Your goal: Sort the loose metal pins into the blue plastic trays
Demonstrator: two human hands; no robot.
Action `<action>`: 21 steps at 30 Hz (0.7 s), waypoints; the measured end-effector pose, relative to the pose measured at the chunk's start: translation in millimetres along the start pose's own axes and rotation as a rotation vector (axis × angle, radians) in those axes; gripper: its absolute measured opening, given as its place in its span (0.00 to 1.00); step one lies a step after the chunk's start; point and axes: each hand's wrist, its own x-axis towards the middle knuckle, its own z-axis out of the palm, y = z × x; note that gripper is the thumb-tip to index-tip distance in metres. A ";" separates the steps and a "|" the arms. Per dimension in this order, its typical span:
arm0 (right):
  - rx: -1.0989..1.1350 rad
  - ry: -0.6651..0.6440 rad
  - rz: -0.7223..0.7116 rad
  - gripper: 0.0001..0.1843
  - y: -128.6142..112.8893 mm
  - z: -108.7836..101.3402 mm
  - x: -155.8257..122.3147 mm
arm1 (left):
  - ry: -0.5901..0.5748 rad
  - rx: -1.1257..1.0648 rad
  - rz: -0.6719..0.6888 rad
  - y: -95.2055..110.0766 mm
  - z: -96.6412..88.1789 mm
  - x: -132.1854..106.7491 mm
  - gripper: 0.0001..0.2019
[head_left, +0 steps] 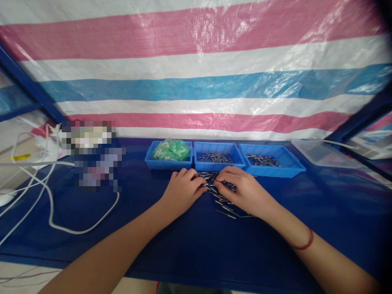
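A loose pile of thin metal pins (223,202) lies on the blue table (190,241) in front of three blue trays. My left hand (182,190) rests palm down at the pile's left edge, fingers curled and pinched over some pins. My right hand (245,190) lies on the pile's right side, its fingers also curled down onto the pins. The fingertips of both hands nearly meet above the pile. The left tray (169,155) holds green plastic parts. The middle tray (218,156) and the right tray (271,160) hold more metal pins.
A white cable (79,229) loops over the table's left part beside a blurred-out patch. A clear plastic tray (318,153) sits at the back right. A striped pink, white and blue tarp hangs behind. Blue frame bars slant at both sides.
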 end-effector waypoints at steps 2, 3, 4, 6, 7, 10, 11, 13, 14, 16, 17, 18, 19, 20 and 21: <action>-0.003 -0.014 0.001 0.07 0.3 0.1 0.0 | -0.014 0.004 0.010 1.1 -0.4 0.1 0.11; -0.006 -0.022 0.002 0.07 0.5 0.2 0.0 | -0.018 0.010 0.013 1.6 -0.4 0.2 0.10; -0.008 -0.027 0.004 0.07 0.7 0.3 0.1 | -0.018 0.018 0.015 2.1 -0.2 0.3 0.10; -0.009 -0.034 0.008 0.07 0.9 0.6 0.1 | -0.008 0.028 0.015 2.9 0.0 0.6 0.10; -0.008 -0.032 0.009 0.07 0.9 0.7 0.1 | 0.002 0.024 0.012 3.3 -0.1 0.7 0.10; 0.005 -0.013 0.009 0.05 0.3 1.0 -0.2 | 0.045 -0.046 -0.008 4.1 -1.9 1.3 0.12; 0.012 -0.005 0.010 0.05 -0.1 1.1 -0.3 | 0.059 -0.086 -0.016 4.3 -2.8 1.4 0.12; 0.037 0.008 0.008 0.06 -0.9 1.6 -0.5 | 0.081 -0.177 -0.032 4.7 -3.9 1.8 0.12; 0.060 0.012 0.004 0.05 -1.4 1.9 -0.5 | 0.089 -0.223 -0.039 4.9 -4.0 1.9 0.11; 0.124 0.028 -0.002 0.05 -2.5 2.9 -0.5 | 0.105 -0.305 -0.053 5.2 -2.8 2.2 0.10; 0.161 0.039 0.005 0.05 -3.1 3.5 -0.4 | 0.113 -0.339 -0.059 5.4 -1.7 2.3 0.10; 0.198 0.055 0.021 0.05 -3.7 4.2 -0.3 | 0.121 -0.366 -0.066 5.7 -0.6 2.4 0.09; 0.231 0.072 0.043 0.05 -4.3 4.9 -0.2 | 0.126 -0.387 -0.071 6.0 0.5 2.4 0.09; 0.263 0.089 0.068 0.05 -4.8 5.6 -0.1 | 0.131 -0.400 -0.075 6.5 1.4 2.3 0.09; 0.293 0.104 0.093 0.05 -5.1 6.4 -0.1 | 0.135 -0.408 -0.077 7.1 2.0 2.3 0.09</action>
